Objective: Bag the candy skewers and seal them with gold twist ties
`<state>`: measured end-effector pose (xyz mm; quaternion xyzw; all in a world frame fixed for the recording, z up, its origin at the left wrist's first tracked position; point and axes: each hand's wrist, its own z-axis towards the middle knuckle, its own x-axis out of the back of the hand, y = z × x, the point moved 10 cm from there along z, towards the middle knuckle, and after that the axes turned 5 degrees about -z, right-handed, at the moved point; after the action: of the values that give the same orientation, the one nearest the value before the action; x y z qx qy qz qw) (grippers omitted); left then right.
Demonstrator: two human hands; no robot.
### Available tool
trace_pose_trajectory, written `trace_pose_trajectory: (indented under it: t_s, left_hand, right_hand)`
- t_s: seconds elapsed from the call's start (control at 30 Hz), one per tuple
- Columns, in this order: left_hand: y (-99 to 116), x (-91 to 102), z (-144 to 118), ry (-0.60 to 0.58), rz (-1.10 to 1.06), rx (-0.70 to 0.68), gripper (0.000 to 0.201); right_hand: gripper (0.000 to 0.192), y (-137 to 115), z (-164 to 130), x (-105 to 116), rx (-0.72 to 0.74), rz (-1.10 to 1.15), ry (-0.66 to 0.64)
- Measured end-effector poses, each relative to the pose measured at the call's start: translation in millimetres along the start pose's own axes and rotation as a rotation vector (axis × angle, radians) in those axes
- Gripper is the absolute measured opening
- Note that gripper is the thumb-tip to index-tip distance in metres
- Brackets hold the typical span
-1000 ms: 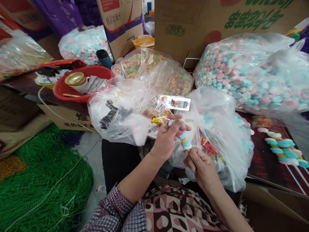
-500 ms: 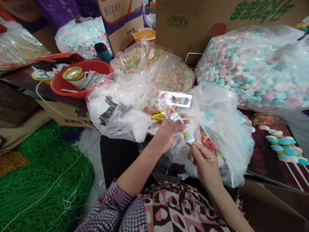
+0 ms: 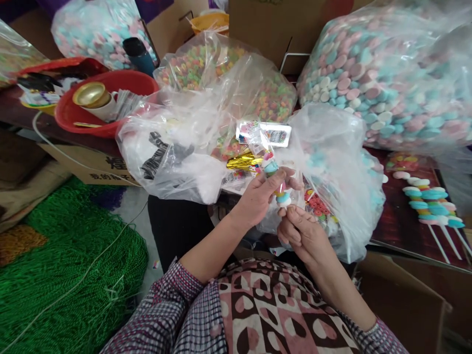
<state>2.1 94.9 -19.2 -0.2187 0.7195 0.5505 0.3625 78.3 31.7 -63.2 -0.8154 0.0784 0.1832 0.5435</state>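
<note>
A marshmallow skewer [image 3: 283, 198] in pink, blue, orange and white is held upright between my hands. A clear printed wrapper [image 3: 260, 141] covers its upper part. My left hand [image 3: 262, 194] is closed around the wrapped middle. Just below, my right hand [image 3: 303, 227] pinches the bottom end, where its fingers hide the stick. Gold twist ties [image 3: 243, 161] lie beside my left fingers, and a white printed packet [image 3: 278, 134] lies behind the wrapper. Red ring candies [image 3: 317, 202] show in a bag behind my right hand.
Several marshmallow skewers [image 3: 431, 207] lie on the dark table at the right. Large bags of marshmallows [image 3: 368, 83] and ring candies [image 3: 206, 64] stand behind. At the left are a red basin [image 3: 106, 130], a dark bottle [image 3: 138, 54] and green cord [image 3: 88, 246] on the floor.
The camera view has tipped downward, so the table appears higher. My right hand has come up closer to my left, and the wrapper sits lower along the skewer.
</note>
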Motion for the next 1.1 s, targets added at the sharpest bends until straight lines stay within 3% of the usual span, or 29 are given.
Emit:
trace_pose_trajectory:
  t_s: [0.1, 0.27, 0.33, 0.47, 0.57, 0.63, 0.7, 0.83, 0.93, 1.1]
  left_hand:
    - [1.4, -3.4, 1.0, -0.061, 0.034, 0.012, 0.027]
    - [11.5, 2.4, 4.5, -0.010, 0.019, -0.084, 0.027]
    - [7.6, -1.1, 3.1, -0.024, 0.060, -0.071, 0.027]
    - [-4.7, -11.3, -2.3, -0.133, 0.214, 0.036, 0.030]
    - [6.2, -11.5, -2.6, -0.185, 0.168, 0.009, 0.050]
    - [20.6, -5.7, -0.1, -0.154, 0.074, -0.068, 0.051]
    - [30.2, 3.4, 2.7, -0.076, -0.024, -0.132, 0.040]
    - [27.0, 15.8, 5.9, 0.072, -0.127, -0.160, 0.017]
    - [20.1, 12.6, 7.0, 0.065, -0.106, -0.143, 0.024]
    - [20.6, 7.4, 5.7, 0.016, -0.028, -0.171, 0.032]
  right_hand:
    - [0.033, -4.9, 0.4, 8.0, 0.039, -0.022, 0.043]
    - [0.033, -12.3, -6.6, 34.4, 0.180, -0.385, 0.234]
    - [0.030, -10.0, -8.6, 39.1, 0.199, -0.411, 0.291]
    - [0.033, -4.8, -6.1, 31.3, 0.209, -0.325, 0.243]
    - [0.036, -5.1, -5.8, 29.3, 0.203, -0.336, 0.220]
    - [0.038, -4.3, -5.7, 30.2, 0.181, -0.400, 0.218]
    - [0.039, -4.7, -5.1, 31.2, 0.177, -0.464, 0.223]
    - [0.032, -12.0, -5.3, 37.7, 0.248, -0.476, 0.309]
    - [0.028, -13.8, -6.3, 39.5, 0.279, -0.435, 0.348]
    - [0.029, -4.4, -3.0, 27.1, 0.204, -0.279, 0.257]
